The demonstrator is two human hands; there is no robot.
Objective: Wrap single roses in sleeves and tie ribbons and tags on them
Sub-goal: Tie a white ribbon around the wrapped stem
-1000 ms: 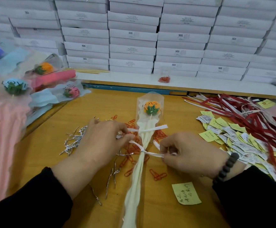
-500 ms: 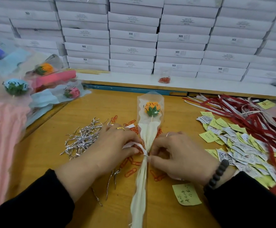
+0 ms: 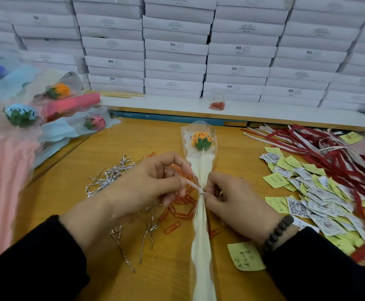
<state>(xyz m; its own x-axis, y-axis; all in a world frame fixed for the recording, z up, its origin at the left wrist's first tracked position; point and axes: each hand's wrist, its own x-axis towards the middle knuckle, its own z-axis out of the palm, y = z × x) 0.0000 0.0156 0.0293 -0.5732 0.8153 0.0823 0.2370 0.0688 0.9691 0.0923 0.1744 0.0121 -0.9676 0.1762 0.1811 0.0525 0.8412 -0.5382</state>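
Observation:
An orange rose (image 3: 200, 140) in a clear and cream sleeve (image 3: 201, 231) lies lengthwise on the wooden table (image 3: 112, 153), bloom pointing away from me. A thin white ribbon (image 3: 193, 185) is cinched around the sleeve's waist. My left hand (image 3: 146, 183) pinches one ribbon end just left of the sleeve. My right hand (image 3: 233, 200) pinches the ribbon at the knot from the right, its fingertips pressed against the sleeve. The other ribbon end is hidden under my right fingers.
Silver twist ties (image 3: 112, 174) and orange paper clips (image 3: 181, 205) lie under my left hand. Yellow notes and QR tags (image 3: 307, 192) and red and white ribbons (image 3: 329, 153) are heaped on the right. Finished wrapped roses (image 3: 20, 127) pile up at left. White boxes (image 3: 177, 51) are stacked along the back.
My hands, which were pulling the ribbon ends apart, came together at the sleeve's waist. The ribbon is now drawn tight there and the left hand has lifted slightly with its end.

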